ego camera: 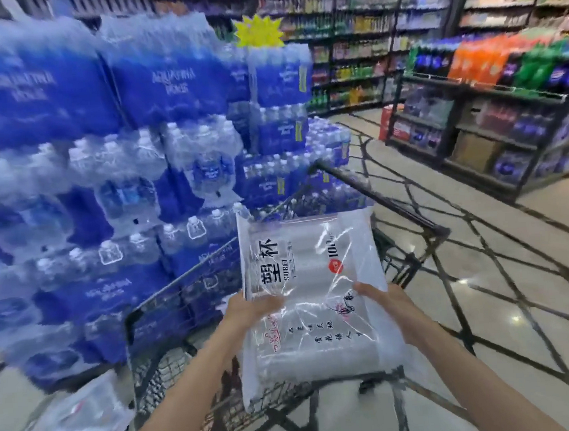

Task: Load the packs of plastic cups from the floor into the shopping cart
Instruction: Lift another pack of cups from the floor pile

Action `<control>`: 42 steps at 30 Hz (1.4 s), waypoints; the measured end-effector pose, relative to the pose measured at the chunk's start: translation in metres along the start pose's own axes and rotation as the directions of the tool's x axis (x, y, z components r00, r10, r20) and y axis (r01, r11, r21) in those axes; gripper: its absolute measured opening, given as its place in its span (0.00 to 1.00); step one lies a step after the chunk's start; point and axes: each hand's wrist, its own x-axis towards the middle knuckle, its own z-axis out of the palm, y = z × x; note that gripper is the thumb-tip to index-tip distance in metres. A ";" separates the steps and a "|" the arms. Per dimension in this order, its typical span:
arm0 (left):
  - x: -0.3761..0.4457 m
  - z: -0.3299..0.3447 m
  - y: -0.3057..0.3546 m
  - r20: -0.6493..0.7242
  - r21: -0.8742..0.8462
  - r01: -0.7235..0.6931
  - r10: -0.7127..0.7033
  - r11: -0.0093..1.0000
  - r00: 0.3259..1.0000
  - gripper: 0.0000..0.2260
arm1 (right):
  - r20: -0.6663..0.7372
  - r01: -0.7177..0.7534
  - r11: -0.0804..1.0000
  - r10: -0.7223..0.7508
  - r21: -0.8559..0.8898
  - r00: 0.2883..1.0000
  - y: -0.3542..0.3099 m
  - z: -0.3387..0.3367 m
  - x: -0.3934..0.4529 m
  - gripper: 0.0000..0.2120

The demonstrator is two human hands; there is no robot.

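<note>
A clear pack of plastic cups (311, 280) with black printed characters is held flat above the wire shopping cart (167, 291). My left hand (249, 308) grips its left edge and my right hand (383, 301) grips its right edge, both under the wrapping. The cart basket sits below and ahead of the pack, and its inside is mostly hidden by it. More clear wrapped packs (72, 428) lie low at the bottom left, blurred.
A tall stack of blue bottled-water packs (104, 160) stands close on the left of the cart. Dark shelving with soda bottles (504, 109) runs along the right. Pale tiled floor with dark lines (484, 302) stretches out to the right.
</note>
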 end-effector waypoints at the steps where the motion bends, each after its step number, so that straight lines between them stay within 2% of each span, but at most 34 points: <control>1: 0.012 0.000 0.004 -0.022 -0.005 0.003 -0.003 1.000 1.000 0.45 | 0.024 -0.007 1.000 0.008 -0.010 1.000 -0.007 -0.004 0.024 0.46; 2: 0.021 0.000 0.008 -0.043 -0.017 -0.001 0.001 1.000 0.999 0.44 | 0.037 0.007 1.000 -0.006 -0.026 0.999 -0.018 -0.005 0.042 0.46; 4: 0.037 0.001 0.019 -0.080 -0.015 0.001 -0.003 1.000 0.997 0.35 | 0.079 0.005 0.998 -0.001 -0.059 0.997 -0.035 -0.006 0.081 0.48; 6: 0.052 -0.001 0.027 -0.114 -0.030 0.009 -0.012 1.000 0.993 0.31 | 0.142 -0.001 0.997 0.012 -0.078 0.990 -0.049 -0.001 0.114 0.36; 7: 0.064 -0.003 0.027 -0.145 -0.050 0.020 -0.027 0.999 0.989 0.29 | 0.175 -0.016 0.996 0.031 -0.086 0.984 -0.055 0.002 0.129 0.33; 9: 0.082 -0.007 0.027 -0.204 -0.081 0.013 -0.029 0.997 0.979 0.18 | 0.220 -0.027 0.994 0.051 -0.110 0.974 -0.062 0.013 0.160 0.29; 11: 0.101 -0.013 0.025 -0.243 -0.085 0.018 -0.038 0.996 0.969 0.13 | 0.250 -0.034 0.994 0.060 -0.106 0.966 -0.060 0.024 0.190 0.33; 13: 0.118 -0.019 0.016 -0.268 -0.078 0.071 -0.090 0.994 0.959 0.19 | 0.276 -0.066 0.991 0.096 -0.118 0.956 -0.053 0.035 0.212 0.37; 14: 0.126 -0.022 0.010 -0.272 -0.098 0.098 -0.122 0.990 0.955 0.23 | 0.280 -0.088 0.987 0.123 -0.135 0.952 -0.046 0.039 0.223 0.35; 17: 0.140 -0.023 -0.010 -0.248 -0.118 0.192 -0.216 0.974 0.944 0.34 | 0.305 -0.146 0.971 0.199 -0.189 0.931 -0.023 0.047 0.240 0.18; 18: 0.145 -0.021 -0.019 -0.238 -0.148 0.211 -0.242 0.966 0.941 0.34 | 0.307 -0.160 0.965 0.220 -0.209 0.926 -0.014 0.047 0.245 0.19; 20: 0.149 -0.016 -0.041 -0.234 -0.193 0.253 -0.295 0.948 0.926 0.28 | 0.292 -0.222 0.937 0.299 -0.270 0.909 0.009 0.049 0.254 0.37; 21: 0.148 -0.011 -0.049 -0.235 -0.200 0.303 -0.345 0.932 0.909 0.35 | 0.289 -0.251 0.915 0.345 -0.315 0.893 0.017 0.049 0.255 0.46; 23: 0.154 -0.005 -0.072 -0.237 -0.189 0.374 -0.412 0.908 0.880 0.48 | 0.313 -0.283 0.894 0.395 -0.347 0.864 0.039 0.044 0.263 0.55; 25: 0.168 -0.007 -0.109 -0.248 -0.168 0.399 -0.431 0.901 0.868 0.56 | 0.299 -0.301 0.877 0.421 -0.374 0.856 0.048 0.044 0.266 0.59; 27: 0.182 -0.009 -0.130 -0.238 -0.195 0.419 -0.458 0.887 0.857 0.60 | 0.287 -0.318 0.880 0.425 -0.352 0.858 0.056 0.042 0.272 0.55; 31: 0.186 -0.006 -0.111 -0.233 -0.119 0.453 -0.468 0.884 0.852 0.57 | 0.261 -0.350 0.875 0.443 -0.335 0.858 0.060 0.043 0.287 0.30; 32: 0.187 -0.006 -0.111 -0.243 -0.093 0.465 -0.473 0.880 0.847 0.56 | 0.260 -0.340 0.875 0.437 -0.346 0.861 0.062 0.042 0.289 0.27; 35: 0.185 -0.005 -0.116 -0.255 -0.058 0.484 -0.482 0.873 0.838 0.58 | 0.273 -0.301 0.878 0.413 -0.371 0.869 0.063 0.038 0.290 0.32; 37: 0.182 -0.007 -0.115 -0.252 -0.055 0.494 -0.491 0.868 0.834 0.59 | 0.262 -0.279 0.878 0.395 -0.389 0.880 0.063 0.034 0.291 0.30; 39: 0.176 -0.008 -0.110 -0.286 -0.075 0.501 -0.500 0.862 0.817 0.52 | 0.211 -0.248 0.879 0.355 -0.406 0.911 0.061 0.028 0.293 0.25; 42: 0.163 -0.012 -0.106 -0.312 -0.080 0.464 -0.465 0.882 0.829 0.43 | 0.081 -0.219 0.899 0.268 -0.380 0.960 0.053 0.017 0.297 0.28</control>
